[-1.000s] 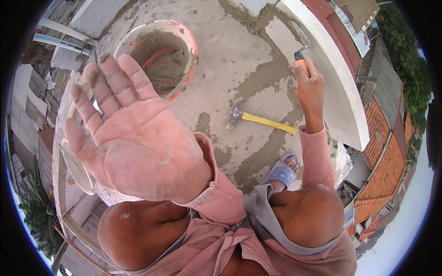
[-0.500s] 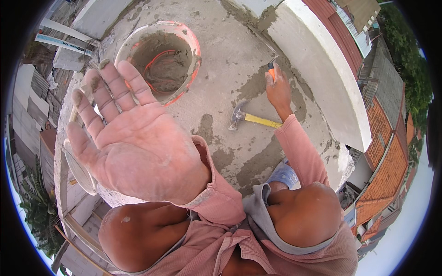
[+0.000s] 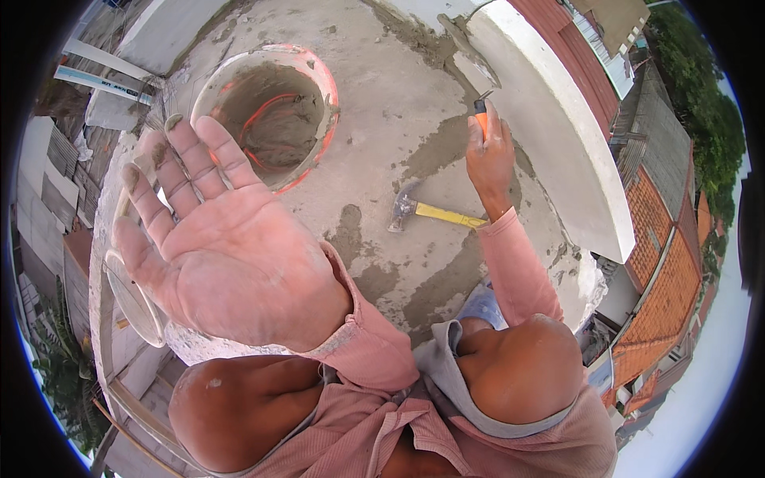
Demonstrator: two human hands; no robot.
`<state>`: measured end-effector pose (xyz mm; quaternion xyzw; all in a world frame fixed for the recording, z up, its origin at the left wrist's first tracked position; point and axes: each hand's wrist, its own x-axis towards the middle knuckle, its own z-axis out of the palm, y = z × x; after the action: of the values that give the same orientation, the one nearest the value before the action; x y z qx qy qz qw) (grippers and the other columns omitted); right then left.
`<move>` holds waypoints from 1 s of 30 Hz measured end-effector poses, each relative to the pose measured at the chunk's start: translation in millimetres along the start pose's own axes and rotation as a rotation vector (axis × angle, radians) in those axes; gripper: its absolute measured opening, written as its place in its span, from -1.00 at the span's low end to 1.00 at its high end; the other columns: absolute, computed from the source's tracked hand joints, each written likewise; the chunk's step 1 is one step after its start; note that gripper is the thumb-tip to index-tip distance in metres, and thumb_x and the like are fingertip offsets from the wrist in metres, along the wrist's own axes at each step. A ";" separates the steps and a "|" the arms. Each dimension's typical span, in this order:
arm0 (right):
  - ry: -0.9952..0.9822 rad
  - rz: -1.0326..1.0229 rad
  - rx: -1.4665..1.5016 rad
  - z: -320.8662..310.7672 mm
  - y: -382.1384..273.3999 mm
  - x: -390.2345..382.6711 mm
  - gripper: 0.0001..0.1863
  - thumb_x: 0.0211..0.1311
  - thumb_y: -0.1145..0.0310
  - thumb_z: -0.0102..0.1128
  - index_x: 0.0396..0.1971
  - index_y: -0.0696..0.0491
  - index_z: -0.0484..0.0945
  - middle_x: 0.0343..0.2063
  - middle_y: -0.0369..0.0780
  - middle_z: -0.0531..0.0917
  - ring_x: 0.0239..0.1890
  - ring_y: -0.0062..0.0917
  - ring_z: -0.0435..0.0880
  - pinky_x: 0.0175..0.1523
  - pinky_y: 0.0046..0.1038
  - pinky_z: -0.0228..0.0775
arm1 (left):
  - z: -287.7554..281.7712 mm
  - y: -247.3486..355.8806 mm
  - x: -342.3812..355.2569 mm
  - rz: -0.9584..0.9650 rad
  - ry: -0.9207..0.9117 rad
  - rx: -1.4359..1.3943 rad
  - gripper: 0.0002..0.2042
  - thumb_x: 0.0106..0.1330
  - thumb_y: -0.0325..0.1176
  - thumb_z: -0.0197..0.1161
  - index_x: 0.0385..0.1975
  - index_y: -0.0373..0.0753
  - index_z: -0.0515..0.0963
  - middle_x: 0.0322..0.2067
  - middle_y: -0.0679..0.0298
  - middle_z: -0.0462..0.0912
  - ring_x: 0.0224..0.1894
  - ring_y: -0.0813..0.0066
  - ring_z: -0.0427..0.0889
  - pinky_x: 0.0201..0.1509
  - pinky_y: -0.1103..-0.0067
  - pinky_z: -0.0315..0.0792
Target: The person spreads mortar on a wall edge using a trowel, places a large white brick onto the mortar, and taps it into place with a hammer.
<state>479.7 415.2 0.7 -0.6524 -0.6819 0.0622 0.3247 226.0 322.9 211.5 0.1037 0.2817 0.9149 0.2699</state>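
Observation:
My left hand (image 3: 231,255) is raised close to the camera, palm up, with its fingers spread and nothing in it. Grey mortar cakes some of its fingertips. Farther off to the right, my right hand (image 3: 489,163) is closed around the orange and black handle of a trowel (image 3: 481,116). The trowel's grey blade blends with wet mortar at the foot of the white wall, so its outline is hard to make out. Left of my right forearm lies a hammer (image 3: 441,213) with a yellow handle. Beyond my left fingers stands a bucket (image 3: 331,111) with mortar inside.
A low white wall (image 3: 550,135) curves along the right. Mortar patches mark the concrete floor (image 3: 374,103). Pipes (image 3: 103,84) jut in at the far left, and a round pale rim (image 3: 131,299) shows beside my left wrist. Tiled roofs (image 3: 653,271) lie beyond the right edge.
My right hand has moved slightly forward with the trowel, whose blade is now nearer the wall's foot. My left hand stays raised and spread. The view has shifted a little.

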 end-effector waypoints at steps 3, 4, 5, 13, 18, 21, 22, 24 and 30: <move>-0.054 0.078 0.130 -54.3 -21.6 13.4 -0.52 0.51 0.14 0.13 0.29 0.08 0.48 -0.27 -0.12 0.65 -0.31 -0.29 0.68 -0.15 -0.22 0.55 | 2.9 -1.6 2.4 0.002 0.020 -0.020 -0.29 0.52 -0.15 0.06 0.50 -0.37 -0.07 0.45 -0.08 0.11 0.58 -0.02 0.00 0.64 0.03 0.03; -0.133 0.208 0.235 -77.7 -31.2 21.1 -0.52 0.52 0.14 0.12 0.28 0.09 0.48 -0.36 -0.16 0.64 -0.42 -0.40 0.65 -0.23 -0.29 0.56 | 3.8 -1.3 3.3 -0.006 0.024 -0.034 -0.29 0.52 -0.15 0.06 0.51 -0.37 -0.07 0.46 -0.07 0.11 0.58 -0.02 0.00 0.64 0.03 0.03; -0.215 0.379 0.464 -102.3 -35.6 34.6 -0.53 0.53 0.14 0.13 0.25 0.13 0.49 -0.40 -0.20 0.62 -0.50 -0.52 0.59 -0.33 -0.41 0.51 | 4.4 -1.8 4.1 -0.015 0.028 -0.046 -0.28 0.53 -0.14 0.05 0.51 -0.37 -0.08 0.47 -0.06 0.10 0.58 -0.02 0.00 0.64 0.03 0.03; -0.734 0.747 0.862 -203.4 -7.4 155.8 -0.55 0.59 0.17 0.03 0.12 0.29 0.49 -0.47 -0.30 0.55 -0.77 -0.87 0.34 -0.77 -0.80 0.17 | 1.8 -6.8 12.7 -0.010 0.082 -0.056 -0.32 0.51 -0.15 0.05 0.47 -0.39 -0.01 0.40 -0.11 0.16 0.56 -0.05 0.04 0.63 0.02 0.07; -0.888 0.667 0.792 -168.2 -5.9 218.3 -0.53 0.62 0.11 -0.02 0.14 0.27 0.48 -0.48 -0.34 0.55 -0.78 -0.90 0.34 -0.79 -0.83 0.19 | -5.1 -5.4 18.1 -0.010 0.087 -0.052 -0.34 0.50 -0.17 0.05 0.45 -0.40 0.01 0.39 -0.11 0.17 0.55 -0.05 0.04 0.62 0.02 0.08; -0.930 0.537 0.762 -121.5 -17.8 255.4 -0.55 0.61 0.09 -0.01 0.07 0.23 0.52 -0.52 -0.38 0.52 -0.77 -0.92 0.31 -0.78 -0.84 0.17 | -7.9 -3.0 21.6 0.012 0.089 -0.016 -0.33 0.49 -0.18 0.05 0.46 -0.40 0.00 0.40 -0.11 0.16 0.56 -0.05 0.04 0.62 0.02 0.08; -0.923 0.542 0.760 -109.4 -13.8 272.8 -0.55 0.61 0.09 -0.01 0.07 0.23 0.52 -0.52 -0.38 0.52 -0.77 -0.92 0.31 -0.78 -0.84 0.17 | -8.1 -4.3 20.8 0.010 0.088 -0.013 -0.32 0.49 -0.18 0.05 0.47 -0.39 -0.02 0.41 -0.10 0.14 0.56 -0.06 0.03 0.63 0.01 0.06; -0.929 0.501 0.645 -108.3 1.1 308.3 -0.75 0.58 0.16 0.06 -0.05 0.02 0.56 -0.55 -0.31 0.59 -0.64 -0.65 0.54 -0.62 -0.65 0.33 | -5.7 -10.5 15.3 -0.022 0.092 -0.040 -0.31 0.49 -0.18 0.05 0.49 -0.38 -0.04 0.43 -0.10 0.11 0.57 -0.06 0.02 0.63 0.01 0.05; -0.866 0.475 0.584 -121.5 -6.3 249.0 -0.47 0.58 0.00 0.04 0.13 0.22 0.52 -0.54 -0.40 0.58 -0.79 -0.92 0.35 -0.80 -0.83 0.21 | -3.9 9.1 18.7 0.039 0.079 -0.016 -0.28 0.47 -0.17 0.08 0.50 -0.37 -0.04 0.44 -0.08 0.10 0.58 -0.06 -0.01 0.62 0.00 0.05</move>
<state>553.5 604.8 188.9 -0.5860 -0.5420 0.5808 0.1596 205.1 325.1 214.2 0.0706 0.2826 0.9256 0.2417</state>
